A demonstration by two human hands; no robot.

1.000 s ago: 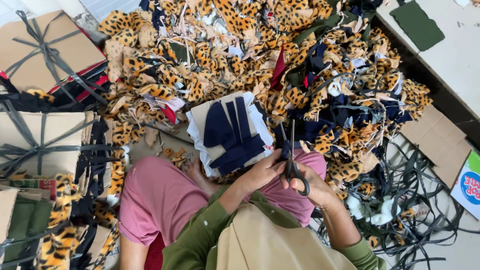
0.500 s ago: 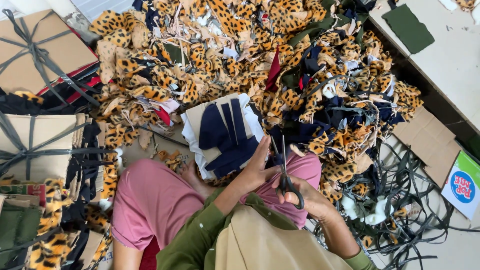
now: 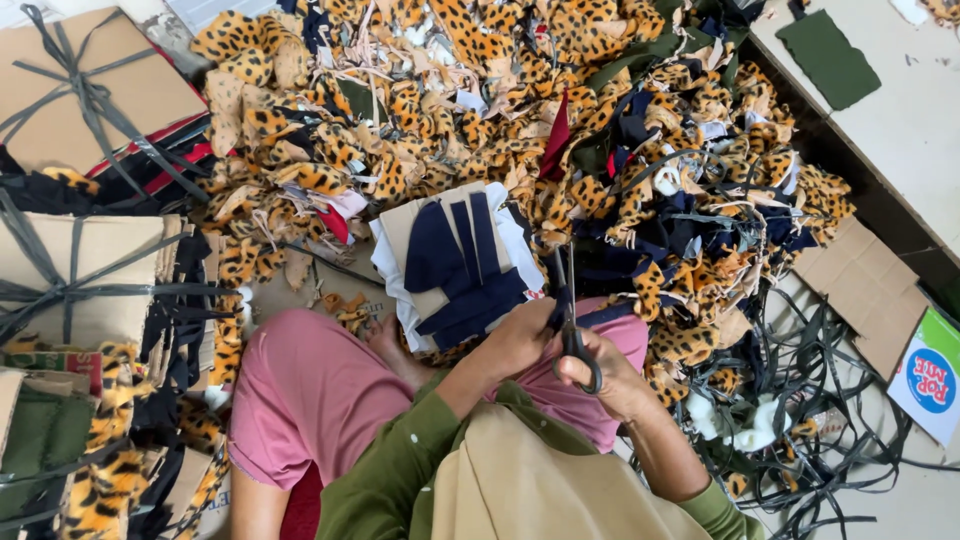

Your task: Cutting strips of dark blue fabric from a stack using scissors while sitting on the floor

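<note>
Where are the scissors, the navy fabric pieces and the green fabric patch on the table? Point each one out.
scissors (image 3: 566,300): head view, on the dark blades above the handles.
navy fabric pieces (image 3: 455,262): head view, middle of the stacked strips.
green fabric patch (image 3: 828,58): head view, centre of the patch.

A garment workshop floor: leopard-print fabric scraps are heaping at twelve o'clock, tied cardboard bundles are stacking at nine, black strap offcuts are lying at four.

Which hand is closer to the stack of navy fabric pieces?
Left. The left hand touches the navy fabric pieces at their lower edge; the right hand holds the scissors farther right.
</note>
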